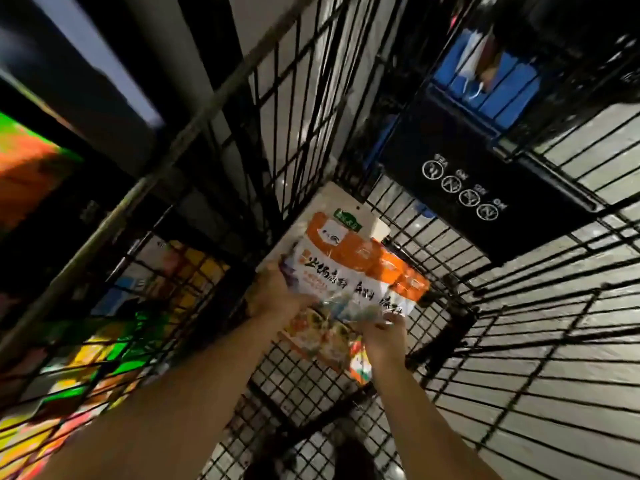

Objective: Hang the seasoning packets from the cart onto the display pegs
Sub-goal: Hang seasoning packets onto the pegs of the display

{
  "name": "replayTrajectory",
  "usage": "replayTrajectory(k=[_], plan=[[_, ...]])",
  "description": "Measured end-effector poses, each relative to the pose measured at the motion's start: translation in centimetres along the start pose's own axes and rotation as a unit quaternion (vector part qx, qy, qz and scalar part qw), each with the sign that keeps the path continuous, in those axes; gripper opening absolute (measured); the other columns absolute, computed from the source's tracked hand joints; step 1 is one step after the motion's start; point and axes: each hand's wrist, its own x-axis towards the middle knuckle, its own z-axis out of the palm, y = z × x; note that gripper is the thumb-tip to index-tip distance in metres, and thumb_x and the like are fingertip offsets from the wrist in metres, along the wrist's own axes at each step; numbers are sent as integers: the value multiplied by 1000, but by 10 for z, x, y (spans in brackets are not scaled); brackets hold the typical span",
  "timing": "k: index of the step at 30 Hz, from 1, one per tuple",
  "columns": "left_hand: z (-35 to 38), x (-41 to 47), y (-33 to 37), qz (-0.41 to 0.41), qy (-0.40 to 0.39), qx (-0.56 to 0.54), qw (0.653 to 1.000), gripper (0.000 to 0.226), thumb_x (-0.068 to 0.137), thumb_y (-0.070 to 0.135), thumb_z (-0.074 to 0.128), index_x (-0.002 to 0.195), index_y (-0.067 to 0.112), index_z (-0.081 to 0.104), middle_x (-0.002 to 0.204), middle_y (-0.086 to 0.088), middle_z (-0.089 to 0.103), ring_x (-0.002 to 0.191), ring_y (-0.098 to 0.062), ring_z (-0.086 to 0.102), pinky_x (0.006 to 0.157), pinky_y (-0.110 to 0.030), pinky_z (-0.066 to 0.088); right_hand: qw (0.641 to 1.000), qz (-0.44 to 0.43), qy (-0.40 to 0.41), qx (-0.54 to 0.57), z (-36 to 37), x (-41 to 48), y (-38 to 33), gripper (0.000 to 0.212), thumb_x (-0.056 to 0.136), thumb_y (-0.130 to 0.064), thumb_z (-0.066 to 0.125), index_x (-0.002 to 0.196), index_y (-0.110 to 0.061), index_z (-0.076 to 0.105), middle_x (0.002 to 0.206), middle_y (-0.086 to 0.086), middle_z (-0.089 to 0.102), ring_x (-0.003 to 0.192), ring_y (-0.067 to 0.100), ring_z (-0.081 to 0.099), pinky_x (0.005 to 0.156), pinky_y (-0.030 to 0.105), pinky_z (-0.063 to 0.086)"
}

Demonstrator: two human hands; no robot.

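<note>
Both my arms reach down into a black wire shopping cart [519, 306]. A fanned stack of orange-and-white seasoning packets [360, 268] with black lettering lies near the cart's bottom. My left hand [277, 294] grips the stack's left edge. At the lower right edge of the stack my right hand [384, 332] pinches the packets. A white card or flat pack [332, 206] lies under the stack. The view is blurred. No display pegs show.
The cart's black child-seat flap [485, 188] with white warning icons stands at the far end, a blue part [485, 84] beyond it. Colourful shelf goods [114, 327] show through the cart's left wall. Pale tiled floor [571, 375] lies beneath the right side.
</note>
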Motion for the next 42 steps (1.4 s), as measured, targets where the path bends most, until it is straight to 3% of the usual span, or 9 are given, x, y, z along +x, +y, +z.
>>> replayTrajectory(k=[7,11,15,19,21,27,31,37,42], plan=[[-15,-13,-33,-46,6,-129,991,34,72,48,87,87,21,74,91,3,75,91,-23,71,84,-40,59,998,44,-28,22,20,21,13,11,92,-15,71,103,-17,70,99,6,76,87,25,73,80,50,63],[-29,-50,-56,-11,38,-265,963,16,89,24,78,96,27,64,93,13,65,94,-16,62,87,-32,46,998,17,18,51,7,13,5,4,103,-16,54,104,-14,57,91,8,68,78,28,68,67,43,60],[-37,-70,-75,-16,14,-346,938,26,84,15,83,91,32,64,98,8,68,102,-21,66,93,-42,49,990,-57,123,-29,-13,9,-4,37,110,-44,34,123,-16,55,105,13,70,91,33,65,75,36,46],[-43,-85,-81,-103,-75,-411,903,74,31,71,93,93,36,76,109,15,71,109,-15,65,100,-41,48,967,-170,160,-103,-31,-19,-20,27,111,-21,38,126,-4,53,84,8,58,81,36,61,63,37,35],[-44,-88,-77,-130,-108,-437,883,88,37,72,91,114,31,73,124,14,66,116,-14,60,108,-43,44,968,-217,84,-93,-35,-31,-25,18,108,-10,41,115,-4,56,82,8,60,79,34,61,61,41,40],[-35,-90,-64,-165,-163,-495,837,20,83,23,79,86,7,67,84,-4,66,77,-18,62,84,-33,51,970,-170,-152,-82,-30,-49,-32,11,105,-6,52,108,-13,60,92,6,64,86,29,61,69,20,52],[-27,-98,-82,-168,-182,-539,805,56,73,12,79,128,11,66,121,-10,73,112,-32,69,98,-47,54,960,4,-281,-6,-25,-52,-17,7,99,-12,65,104,-9,69,90,13,75,90,40,70,81,47,57],[-27,-112,-106,-193,-207,-558,780,34,89,8,68,123,13,67,118,-11,74,99,-26,75,78,-39,62,986,57,71,-143,-34,15,3,49,96,-36,65,131,-3,52,113,16,65,89,29,60,70,36,49],[-29,-120,-109,-189,-207,-528,802,24,97,2,61,115,16,68,101,-2,79,84,-16,77,61,-29,61,993,104,47,-34,-21,36,4,66,88,-18,79,137,-4,37,118,17,54,96,28,55,84,39,52]])
